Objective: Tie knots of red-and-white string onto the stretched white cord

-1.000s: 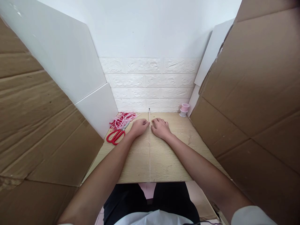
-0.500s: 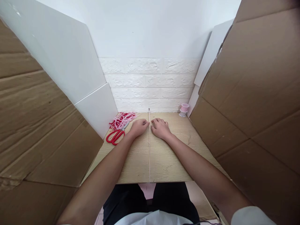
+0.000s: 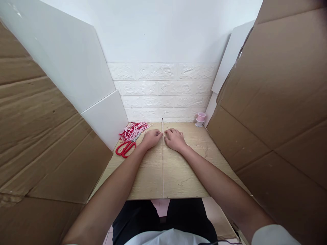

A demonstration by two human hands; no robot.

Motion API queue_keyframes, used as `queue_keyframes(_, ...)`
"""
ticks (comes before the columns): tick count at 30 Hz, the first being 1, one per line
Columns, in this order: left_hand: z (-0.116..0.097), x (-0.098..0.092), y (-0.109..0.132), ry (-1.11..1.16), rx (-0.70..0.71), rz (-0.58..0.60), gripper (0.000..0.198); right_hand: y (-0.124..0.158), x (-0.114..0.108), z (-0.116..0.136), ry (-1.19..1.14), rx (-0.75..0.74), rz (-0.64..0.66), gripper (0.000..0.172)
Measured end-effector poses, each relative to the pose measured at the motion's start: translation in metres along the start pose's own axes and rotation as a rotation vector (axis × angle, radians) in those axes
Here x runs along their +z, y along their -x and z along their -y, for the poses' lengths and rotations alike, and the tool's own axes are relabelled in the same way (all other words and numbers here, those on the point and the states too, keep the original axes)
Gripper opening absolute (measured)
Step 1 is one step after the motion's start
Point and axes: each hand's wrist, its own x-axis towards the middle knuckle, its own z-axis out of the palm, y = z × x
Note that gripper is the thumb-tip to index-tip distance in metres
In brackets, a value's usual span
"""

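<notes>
A thin white string (image 3: 162, 163) runs taut down the middle of the wooden board (image 3: 184, 177), from a pin at the far edge to the near edge. My left hand (image 3: 151, 138) rests on the board just left of the string, fingers curled and pinched at it. My right hand (image 3: 174, 139) lies just right of it, fingertips also closed on the string. The two hands almost touch across the string.
Red-handled scissors (image 3: 125, 148) lie left of my left hand, beside a heap of red and white cords (image 3: 134, 130). A pink spool (image 3: 201, 118) stands at the back right corner. Cardboard walls (image 3: 276, 102) and white panels (image 3: 76, 68) close in both sides.
</notes>
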Motion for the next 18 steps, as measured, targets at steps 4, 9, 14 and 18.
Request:
queue_keyframes(4,0.000,-0.001,0.000,-0.003,0.000,0.002,0.031,-0.002,-0.001,0.000,-0.044,0.016,-0.037,0.033)
queue_keyframes(9,0.000,0.000,0.000,-0.009,0.016,-0.004,0.033,-0.009,-0.014,-0.002,-0.213,0.038,-0.207,0.028)
queue_keyframes(14,0.002,0.001,0.000,-0.005,0.028,-0.006,0.032,-0.011,-0.058,0.006,-0.557,-0.103,-0.588,0.027)
queue_keyframes(18,0.001,0.001,0.001,0.005,0.017,-0.007,0.031,0.014,-0.133,0.033,-0.815,-0.319,-0.784,0.028)
